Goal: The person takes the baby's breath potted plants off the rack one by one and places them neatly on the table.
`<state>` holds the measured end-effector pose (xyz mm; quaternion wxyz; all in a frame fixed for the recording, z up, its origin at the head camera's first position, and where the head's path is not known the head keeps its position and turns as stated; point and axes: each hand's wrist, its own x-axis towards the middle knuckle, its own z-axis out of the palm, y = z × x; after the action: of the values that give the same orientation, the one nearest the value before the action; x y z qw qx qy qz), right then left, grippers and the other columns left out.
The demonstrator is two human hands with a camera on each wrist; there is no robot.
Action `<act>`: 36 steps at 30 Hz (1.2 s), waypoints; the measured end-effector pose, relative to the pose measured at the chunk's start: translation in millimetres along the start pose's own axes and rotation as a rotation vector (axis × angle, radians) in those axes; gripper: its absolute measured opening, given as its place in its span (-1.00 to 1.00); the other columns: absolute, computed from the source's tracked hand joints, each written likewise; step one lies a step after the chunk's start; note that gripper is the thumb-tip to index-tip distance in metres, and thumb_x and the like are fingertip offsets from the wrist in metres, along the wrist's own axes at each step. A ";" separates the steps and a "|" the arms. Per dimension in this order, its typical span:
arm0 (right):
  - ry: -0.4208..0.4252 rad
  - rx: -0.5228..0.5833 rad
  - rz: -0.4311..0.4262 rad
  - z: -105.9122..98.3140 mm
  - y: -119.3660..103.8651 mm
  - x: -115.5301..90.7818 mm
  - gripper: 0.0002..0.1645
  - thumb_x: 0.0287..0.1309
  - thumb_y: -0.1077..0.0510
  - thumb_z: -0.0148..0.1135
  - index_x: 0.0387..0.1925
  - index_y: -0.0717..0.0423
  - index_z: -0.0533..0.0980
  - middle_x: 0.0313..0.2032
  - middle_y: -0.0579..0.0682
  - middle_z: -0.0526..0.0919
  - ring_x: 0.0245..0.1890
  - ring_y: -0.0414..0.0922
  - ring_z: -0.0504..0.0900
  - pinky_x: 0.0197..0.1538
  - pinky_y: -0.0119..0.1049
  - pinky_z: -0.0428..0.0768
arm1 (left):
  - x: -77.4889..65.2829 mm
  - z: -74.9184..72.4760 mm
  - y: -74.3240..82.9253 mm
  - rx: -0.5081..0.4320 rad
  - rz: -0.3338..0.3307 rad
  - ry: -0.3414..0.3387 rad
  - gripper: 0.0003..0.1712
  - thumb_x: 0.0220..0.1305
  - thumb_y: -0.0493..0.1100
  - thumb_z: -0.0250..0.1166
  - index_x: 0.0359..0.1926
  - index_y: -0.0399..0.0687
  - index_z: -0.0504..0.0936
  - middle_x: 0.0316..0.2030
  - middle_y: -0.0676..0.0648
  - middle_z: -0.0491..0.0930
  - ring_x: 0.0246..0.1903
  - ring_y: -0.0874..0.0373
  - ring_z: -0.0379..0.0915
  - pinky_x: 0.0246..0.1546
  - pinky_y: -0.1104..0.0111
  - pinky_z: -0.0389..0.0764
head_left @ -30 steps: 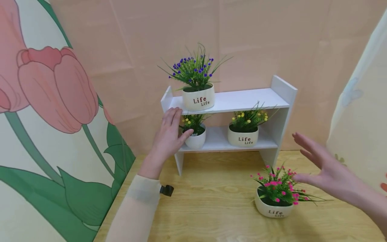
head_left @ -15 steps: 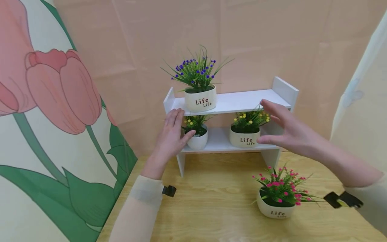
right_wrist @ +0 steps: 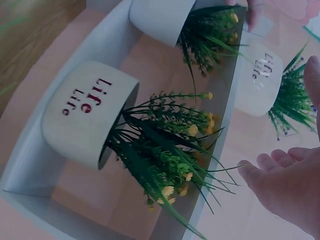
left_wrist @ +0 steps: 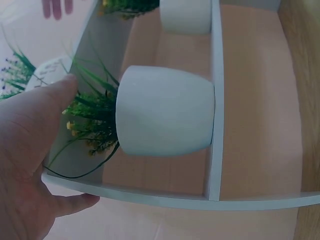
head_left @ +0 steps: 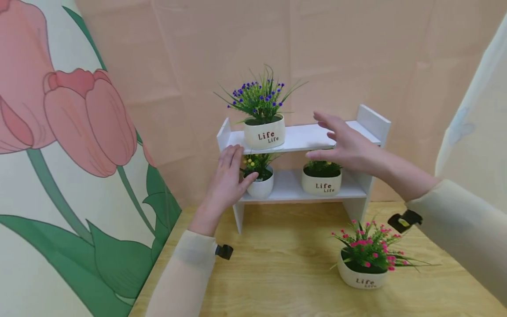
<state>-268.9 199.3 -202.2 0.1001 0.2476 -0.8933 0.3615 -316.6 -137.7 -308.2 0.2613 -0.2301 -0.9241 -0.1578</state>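
A small white shelf (head_left: 305,137) with two boards stands on the table. My left hand (head_left: 225,180) rests at its upper left corner, fingers fairly straight and thumb spread. On the top board, beside those fingers, sits a white "Life" pot of purple flowers (head_left: 264,132). My right hand (head_left: 352,145) hovers in front of the top board's right half, thumb and fingers apart with nothing between them. Below it, partly covered, is a "Life" pot of yellow flowers (head_left: 321,182). A round white pot (left_wrist: 165,111) with yellow flowers stands on the lower board, left.
A "Life" pot of pink flowers (head_left: 362,275) stands on the wooden table (head_left: 277,273), in front of the shelf's right end. Pink cloth (head_left: 336,53) hangs behind, and a tulip-printed panel (head_left: 87,119) lines the left side.
My right hand has moved left and up, from beside the pink flowers to in front of the top board. My left hand stays at the shelf corner; the view shifts slightly.
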 end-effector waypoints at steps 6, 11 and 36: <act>-0.018 -0.021 0.011 -2.1 -5.4 23.1 0.36 0.39 -0.11 0.57 0.81 0.09 -0.16 0.77 0.16 -0.05 0.70 0.29 0.06 0.63 0.32 0.20 | 0.1 1.7 0.0 -0.006 -0.004 0.004 0.03 0.59 0.28 0.33 0.73 -0.18 0.13 0.69 -0.22 0.09 0.71 -0.10 -0.14 0.70 0.10 0.03; -0.037 -0.033 0.020 2.8 -9.8 42.3 0.39 0.39 -0.17 0.56 0.82 0.04 -0.19 0.78 0.12 -0.09 0.71 0.28 0.05 0.62 0.32 0.21 | 1.3 1.4 -1.6 0.000 -0.012 0.011 0.03 0.58 0.28 0.33 0.73 -0.17 0.13 0.69 -0.21 0.09 0.71 -0.10 -0.13 0.70 0.09 0.05; -0.059 0.009 0.057 36.7 -15.4 95.6 0.44 0.36 -0.22 0.57 0.80 0.14 -0.20 0.76 0.22 -0.05 0.69 0.29 0.09 0.61 0.32 0.25 | 1.2 5.7 -3.8 -0.001 0.019 0.042 0.00 0.57 0.25 0.37 0.71 -0.19 0.17 0.68 -0.23 0.14 0.70 -0.12 -0.08 0.68 0.07 0.10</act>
<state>-342.9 128.9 -185.2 0.0621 0.2333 -0.9008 0.3608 -321.8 -138.1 -312.9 0.2819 -0.2359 -0.9160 -0.1605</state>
